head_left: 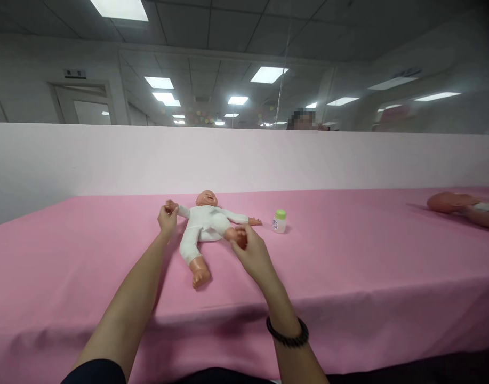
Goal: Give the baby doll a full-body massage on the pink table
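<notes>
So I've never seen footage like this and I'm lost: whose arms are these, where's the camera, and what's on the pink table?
The camera sits on a person's head, looking forward and down, so both bare arms are that person's own. A doll in a white suit lies on its back on the pink table. The left hand grips the doll's hand; the right hand, with a dark bracelet at the wrist, holds one of its feet. A small bottle with a green cap stands beside the doll. Another doll lies at the far right. Behind the table runs a low partition.
</notes>
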